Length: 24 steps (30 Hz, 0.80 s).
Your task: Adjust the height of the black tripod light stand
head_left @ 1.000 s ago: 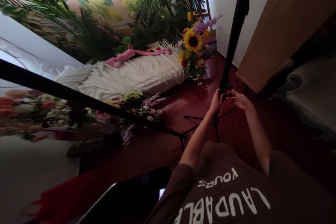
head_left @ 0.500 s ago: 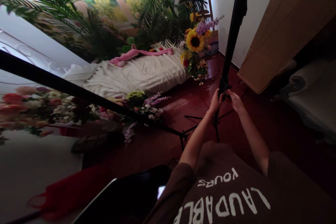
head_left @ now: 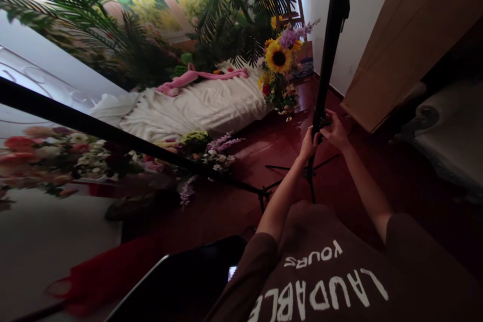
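Loosely spread 1 second ago, the fingers of the right hand (head_left: 337,133) have closed on the clamp (head_left: 325,120) of the black stand (head_left: 327,60) on the red floor (head_left: 247,153), joining the left hand (head_left: 309,145), wrapped around its pole, so 2 hands bear there.

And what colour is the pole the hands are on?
The pole is black; it shows best in the head view.

Right of centre, the left hand (head_left: 309,145) grips a black stand (head_left: 332,45); the right hand (head_left: 337,133) seems, in dim light, to touch its fitting (head_left: 320,119). Upper centre, a pink toy (head_left: 184,80) lies on white cloth (head_left: 196,109).
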Each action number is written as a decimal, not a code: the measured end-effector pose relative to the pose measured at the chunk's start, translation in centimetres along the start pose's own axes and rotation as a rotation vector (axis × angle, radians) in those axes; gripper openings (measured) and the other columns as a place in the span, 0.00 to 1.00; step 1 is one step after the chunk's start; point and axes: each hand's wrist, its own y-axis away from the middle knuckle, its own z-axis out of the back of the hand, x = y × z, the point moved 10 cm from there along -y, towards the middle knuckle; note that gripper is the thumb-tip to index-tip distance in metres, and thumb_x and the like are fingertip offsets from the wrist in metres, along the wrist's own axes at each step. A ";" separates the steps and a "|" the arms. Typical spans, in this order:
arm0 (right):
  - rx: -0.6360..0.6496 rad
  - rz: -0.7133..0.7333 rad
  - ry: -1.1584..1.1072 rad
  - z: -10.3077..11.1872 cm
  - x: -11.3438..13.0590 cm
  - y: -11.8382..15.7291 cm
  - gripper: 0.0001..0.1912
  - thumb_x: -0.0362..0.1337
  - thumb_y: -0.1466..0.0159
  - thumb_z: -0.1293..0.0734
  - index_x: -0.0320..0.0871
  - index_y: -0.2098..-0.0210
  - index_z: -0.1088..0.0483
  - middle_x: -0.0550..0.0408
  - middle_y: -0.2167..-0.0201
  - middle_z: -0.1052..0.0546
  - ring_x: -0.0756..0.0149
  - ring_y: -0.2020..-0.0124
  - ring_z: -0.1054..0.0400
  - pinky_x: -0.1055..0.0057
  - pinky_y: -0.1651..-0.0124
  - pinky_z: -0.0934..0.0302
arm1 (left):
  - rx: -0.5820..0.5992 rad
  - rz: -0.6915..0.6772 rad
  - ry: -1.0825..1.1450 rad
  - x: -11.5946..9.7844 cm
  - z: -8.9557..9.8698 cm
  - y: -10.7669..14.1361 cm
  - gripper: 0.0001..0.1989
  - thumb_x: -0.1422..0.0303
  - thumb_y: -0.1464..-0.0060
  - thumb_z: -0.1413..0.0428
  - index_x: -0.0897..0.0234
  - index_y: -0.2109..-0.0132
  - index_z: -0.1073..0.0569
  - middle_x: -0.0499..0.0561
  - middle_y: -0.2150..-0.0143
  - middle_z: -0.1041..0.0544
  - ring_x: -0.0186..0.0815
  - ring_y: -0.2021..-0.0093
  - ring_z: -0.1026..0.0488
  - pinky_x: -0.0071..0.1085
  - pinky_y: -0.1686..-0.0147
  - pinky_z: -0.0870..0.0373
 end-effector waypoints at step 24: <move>-0.224 0.065 0.145 1.1 7.8 -4.6 0.25 0.55 0.41 0.34 0.45 0.52 0.31 0.53 0.60 0.22 0.57 0.50 0.27 0.65 0.52 0.30 | 0.016 0.042 0.012 1.1 -0.2 0.2 0.21 0.58 0.38 0.52 0.63 0.42 0.40 0.53 0.60 0.24 0.30 0.67 0.27 0.28 0.63 0.31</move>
